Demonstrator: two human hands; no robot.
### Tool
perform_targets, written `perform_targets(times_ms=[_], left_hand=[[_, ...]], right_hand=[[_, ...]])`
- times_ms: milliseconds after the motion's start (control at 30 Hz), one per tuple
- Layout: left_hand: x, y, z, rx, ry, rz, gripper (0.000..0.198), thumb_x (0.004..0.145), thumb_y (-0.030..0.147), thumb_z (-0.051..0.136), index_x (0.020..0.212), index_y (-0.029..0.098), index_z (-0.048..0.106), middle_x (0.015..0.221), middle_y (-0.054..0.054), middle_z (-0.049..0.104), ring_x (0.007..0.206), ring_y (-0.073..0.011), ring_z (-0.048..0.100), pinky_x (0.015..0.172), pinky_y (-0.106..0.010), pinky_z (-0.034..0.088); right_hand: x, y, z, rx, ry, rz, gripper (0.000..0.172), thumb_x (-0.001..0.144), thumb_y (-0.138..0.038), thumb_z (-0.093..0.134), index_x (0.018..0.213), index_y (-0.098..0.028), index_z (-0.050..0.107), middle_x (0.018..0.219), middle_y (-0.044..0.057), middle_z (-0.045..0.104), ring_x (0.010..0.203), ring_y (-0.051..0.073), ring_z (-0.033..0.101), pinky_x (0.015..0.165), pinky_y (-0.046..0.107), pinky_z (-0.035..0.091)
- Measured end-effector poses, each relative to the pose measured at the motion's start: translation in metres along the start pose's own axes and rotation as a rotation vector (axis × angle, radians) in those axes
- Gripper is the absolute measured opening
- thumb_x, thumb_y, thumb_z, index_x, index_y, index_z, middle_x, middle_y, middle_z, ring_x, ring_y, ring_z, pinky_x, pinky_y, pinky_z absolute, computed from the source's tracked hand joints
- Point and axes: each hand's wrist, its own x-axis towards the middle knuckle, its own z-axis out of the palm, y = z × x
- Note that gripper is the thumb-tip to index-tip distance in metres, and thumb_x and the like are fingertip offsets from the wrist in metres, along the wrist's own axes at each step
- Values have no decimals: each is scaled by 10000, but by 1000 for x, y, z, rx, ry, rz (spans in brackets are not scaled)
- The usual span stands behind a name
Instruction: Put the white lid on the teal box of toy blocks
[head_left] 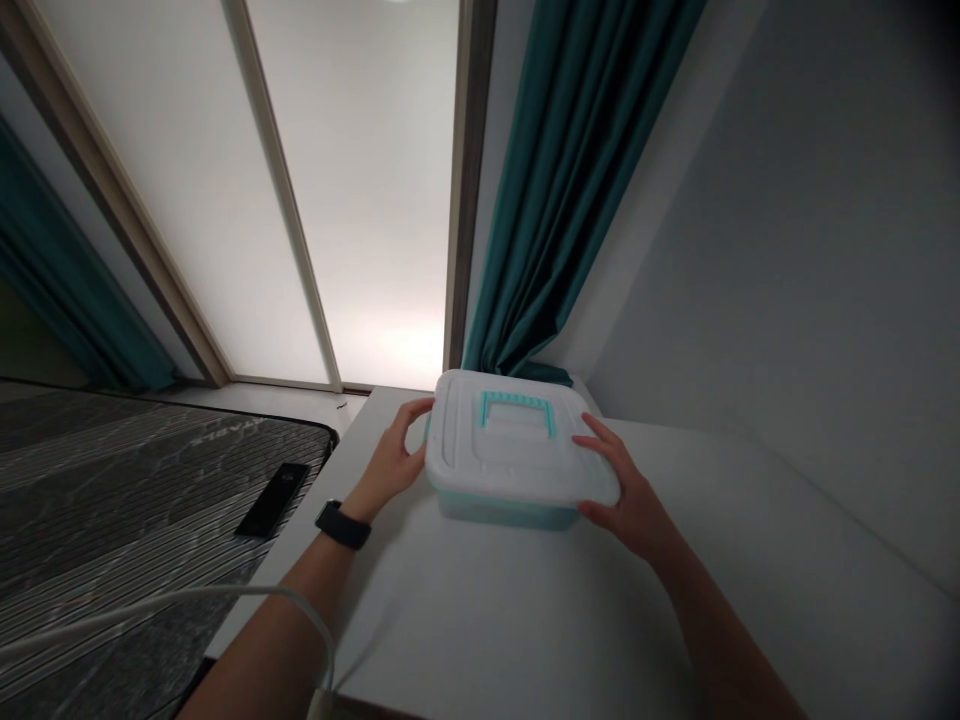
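Observation:
A plastic storage box point(506, 512) with a pale teal body sits on the white table. Its white lid point(517, 465) is on, and a turquoise carrying handle point(517, 400) lies folded flat on top. My left hand point(394, 450) grips the box's left side, thumb toward me and fingers round the far part of the edge. On the opposite side my right hand point(626, 490) has its thumb at the near corner and its fingers over the lid's right edge. The underside of the box and some fingertips are hidden.
The white table point(480, 620) meets a grey wall point(810, 300) on the right. A teal curtain point(570, 180) hangs behind it, beside frosted sliding doors point(360, 180). At left, a black phone-like object point(274, 498) lies on a dark patterned mat point(150, 480). A white cable point(187, 592) crosses my left forearm.

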Motion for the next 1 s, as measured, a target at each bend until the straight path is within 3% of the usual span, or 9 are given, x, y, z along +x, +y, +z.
perform_targets(times_ms=[167,300,533,767,900,1000], left_hand=[[3,9,-8,22,-104,-28,438,950,372,627,1359,245,533,1364,-114,614,1275,-280,587,1129,-505,450],[-2,10,-13,23,-84,-4,319,974,304,549,1282,238,591,1325,-106,616,1292,-261,563,1142,-506,443],[-11,16,-12,11,-45,-93,320,1009,326,456,1282,224,590,1338,-114,610,1289,-256,548,1100,-476,460],[-15,15,-1,108,-41,-39,431,1014,465,468,1362,217,528,1425,-138,537,1362,-288,478,1194,-493,330],[-13,11,1,178,-50,-14,408,1020,453,440,1335,207,522,1437,-148,521,1370,-288,473,1187,-491,337],[-11,8,-2,259,-85,8,415,1016,456,414,1318,195,525,1445,-161,522,1364,-301,479,1170,-506,353]], right_hand=[[-4,3,-1,40,82,-15,417,792,-587,763,1036,-284,612,1464,117,555,1466,370,389,1200,603,295],[-2,4,0,73,132,-11,395,804,-605,743,947,-280,570,1388,111,606,1448,365,420,1195,586,306],[1,0,6,16,106,-18,527,852,-698,626,1176,-283,627,1455,127,550,1438,369,420,1198,591,302],[-2,-3,9,-23,125,-9,456,907,-636,592,1198,-292,660,1467,105,551,1423,354,434,1208,593,294],[-2,-2,11,57,160,36,432,1015,-573,394,1182,-302,685,1452,74,572,1403,307,464,1222,569,283],[-1,-1,12,101,189,78,455,1014,-579,376,1171,-303,703,1447,62,581,1390,298,475,1230,557,279]])
